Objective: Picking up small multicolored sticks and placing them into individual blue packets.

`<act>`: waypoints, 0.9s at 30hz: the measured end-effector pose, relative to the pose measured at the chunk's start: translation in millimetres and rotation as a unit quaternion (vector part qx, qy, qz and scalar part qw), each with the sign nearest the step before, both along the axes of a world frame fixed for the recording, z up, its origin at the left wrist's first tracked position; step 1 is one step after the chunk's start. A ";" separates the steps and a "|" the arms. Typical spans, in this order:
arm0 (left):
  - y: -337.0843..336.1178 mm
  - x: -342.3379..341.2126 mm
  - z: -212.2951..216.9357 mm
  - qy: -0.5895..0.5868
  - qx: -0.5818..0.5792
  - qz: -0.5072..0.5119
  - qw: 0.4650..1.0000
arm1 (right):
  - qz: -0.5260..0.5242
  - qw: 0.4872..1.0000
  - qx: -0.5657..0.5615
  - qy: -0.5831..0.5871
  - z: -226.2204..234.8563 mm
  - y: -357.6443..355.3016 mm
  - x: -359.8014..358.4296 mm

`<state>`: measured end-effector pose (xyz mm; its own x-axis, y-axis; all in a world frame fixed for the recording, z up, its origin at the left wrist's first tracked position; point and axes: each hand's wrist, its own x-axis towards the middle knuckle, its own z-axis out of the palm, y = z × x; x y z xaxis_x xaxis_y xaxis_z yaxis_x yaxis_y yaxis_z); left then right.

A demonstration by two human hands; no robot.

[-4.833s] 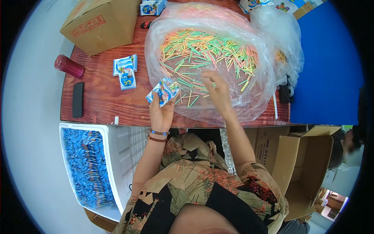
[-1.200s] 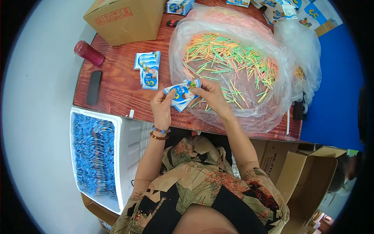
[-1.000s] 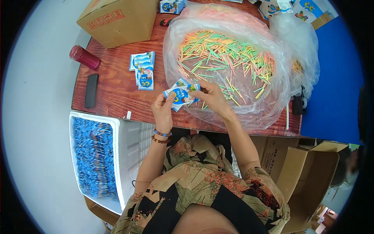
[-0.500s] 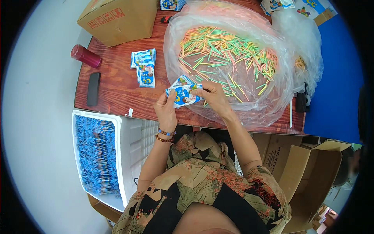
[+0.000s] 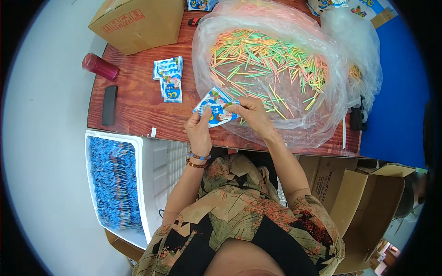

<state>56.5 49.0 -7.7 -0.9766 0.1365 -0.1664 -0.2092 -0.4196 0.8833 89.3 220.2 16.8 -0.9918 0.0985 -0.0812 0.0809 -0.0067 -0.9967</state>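
Observation:
Two or so overlapping blue-and-white snack packets (image 5: 220, 116) are held up just over the table's front edge. My left hand (image 5: 199, 132), with beaded bracelets at the wrist, pinches their left side between thumb and fingers. At their right end my right hand (image 5: 253, 114) pinches a corner, thumb against bent forefinger. Behind my hands a large clear plastic bag (image 5: 338, 83) lies spread, with many thin pink, yellow and green candy sticks (image 5: 258, 57) in it. Several similar packets (image 5: 171, 87) lie piled on the table to the left.
On the reddish wooden table (image 5: 133, 92) are a closed carton (image 5: 138, 27), a dark red cylinder (image 5: 100, 66) and a black phone-like slab (image 5: 109, 105). A white foam box (image 5: 146, 179) full of blue packets stands at lower left. An open carton (image 5: 368, 216) sits at lower right.
The packets have shifted slightly against each other in my fingers, the rear one showing more. My left hand has moved a little to the right. My right hand keeps its pinch.

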 end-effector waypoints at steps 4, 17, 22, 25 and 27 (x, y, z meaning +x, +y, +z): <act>-4.1 -2.8 -2.2 -0.015 0.038 -0.008 0.999 | -0.019 0.993 -0.114 0.007 4.8 10.8 5.8; 3.8 -0.2 14.0 -0.075 0.103 -0.069 0.989 | 0.134 0.922 0.266 0.248 36.1 10.1 5.9; 3.2 3.2 12.9 -0.061 0.119 -0.087 0.987 | 0.169 0.926 0.240 0.237 25.8 9.8 3.2; 4.5 7.5 14.1 -0.064 0.115 -0.079 0.988 | 0.192 0.942 0.178 0.212 21.3 28.8 -0.5; -1.7 4.3 8.9 -0.061 0.111 -0.067 0.990 | 0.199 0.976 0.018 0.087 25.5 52.6 -5.7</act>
<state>60.8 47.3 1.2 -0.9215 0.3102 -0.2337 -0.3759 -0.5613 0.7373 83.6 272.8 42.3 -0.9507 -0.2971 0.0884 -0.1006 0.0260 -0.9946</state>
